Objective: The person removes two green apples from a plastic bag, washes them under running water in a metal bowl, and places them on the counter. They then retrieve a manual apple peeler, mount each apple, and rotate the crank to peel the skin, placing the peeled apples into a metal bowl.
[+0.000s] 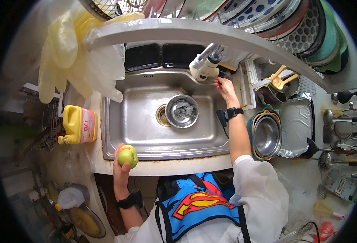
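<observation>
A green apple (127, 156) sits in my left hand (122, 165), fingers wrapped round it, over the near left edge of the stainless steel sink (142, 133). My right hand (225, 88) is raised at the sink's far right corner, fingertips beside the white faucet unit (204, 70); whether they touch it cannot be told. Inside the sink, a round metal bowl (182, 111) holding pale scraps and a steel scouring pad (180, 113) stands beside the drain (162, 115) and partly over it.
A yellow detergent jug (80, 124) stands left of the sink. Translucent gloves (75, 57) hang at upper left from a rack shelf (172, 27) holding dishes. Nested bowls (267, 136) and a foil-covered tray (295, 127) lie on the right. Utensils line the far right.
</observation>
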Available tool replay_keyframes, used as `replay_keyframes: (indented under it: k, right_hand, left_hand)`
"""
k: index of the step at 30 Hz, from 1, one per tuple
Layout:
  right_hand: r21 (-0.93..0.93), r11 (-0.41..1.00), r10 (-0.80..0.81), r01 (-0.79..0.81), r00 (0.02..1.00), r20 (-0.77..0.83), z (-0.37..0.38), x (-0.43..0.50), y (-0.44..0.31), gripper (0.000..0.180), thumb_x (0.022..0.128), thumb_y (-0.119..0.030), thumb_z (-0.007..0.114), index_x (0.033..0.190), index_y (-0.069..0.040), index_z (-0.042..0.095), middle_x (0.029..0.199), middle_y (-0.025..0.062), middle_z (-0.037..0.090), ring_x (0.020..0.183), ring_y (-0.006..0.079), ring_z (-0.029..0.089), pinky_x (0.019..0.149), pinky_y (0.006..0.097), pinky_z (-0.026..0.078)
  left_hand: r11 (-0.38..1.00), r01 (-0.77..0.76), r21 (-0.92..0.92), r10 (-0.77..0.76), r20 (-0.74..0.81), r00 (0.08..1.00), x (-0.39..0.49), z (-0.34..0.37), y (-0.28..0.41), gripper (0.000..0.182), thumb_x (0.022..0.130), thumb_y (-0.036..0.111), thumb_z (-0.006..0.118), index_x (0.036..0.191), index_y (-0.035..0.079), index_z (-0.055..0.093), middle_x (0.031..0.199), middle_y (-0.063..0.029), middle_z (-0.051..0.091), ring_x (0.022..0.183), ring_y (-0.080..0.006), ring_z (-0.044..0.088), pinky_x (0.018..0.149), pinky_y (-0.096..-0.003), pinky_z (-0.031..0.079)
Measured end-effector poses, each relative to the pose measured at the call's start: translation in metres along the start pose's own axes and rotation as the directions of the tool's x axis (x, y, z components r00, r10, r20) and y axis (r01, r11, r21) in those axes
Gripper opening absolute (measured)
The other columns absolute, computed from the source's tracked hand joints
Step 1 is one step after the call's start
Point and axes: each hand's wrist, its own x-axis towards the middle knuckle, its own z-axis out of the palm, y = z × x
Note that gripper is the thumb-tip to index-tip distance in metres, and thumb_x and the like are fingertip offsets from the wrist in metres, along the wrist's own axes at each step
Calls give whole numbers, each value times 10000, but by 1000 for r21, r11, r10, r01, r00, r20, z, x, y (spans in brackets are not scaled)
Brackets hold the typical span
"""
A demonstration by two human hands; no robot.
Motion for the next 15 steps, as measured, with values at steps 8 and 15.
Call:
replay_keyframes:
  k: [8,15]
  right_hand:
    - [-338,941,2,9,999,34,22,-28,88,256,963,-294,562,1071,-67,610,810,56,679,693,142,649,597,269,510]
    - [-937,139,-42,320,948,317,94,-42,206,655,781,-177,732,1369,-306,476,1527,192,203,1306,517,338,1056,521,395]
  left_hand:
    - [999,-33,-37,33,10,999,-2,5,3,995,714,543,778,1431,16,333,1221,-89,502,1062,-211,575,863,-389,546]
    - [1000,-1,10,1,-42,999,-15,7,-1,1007,690,533,801,1432,33,338,1234,-78,500,1092,-211,565,859,-396,549]
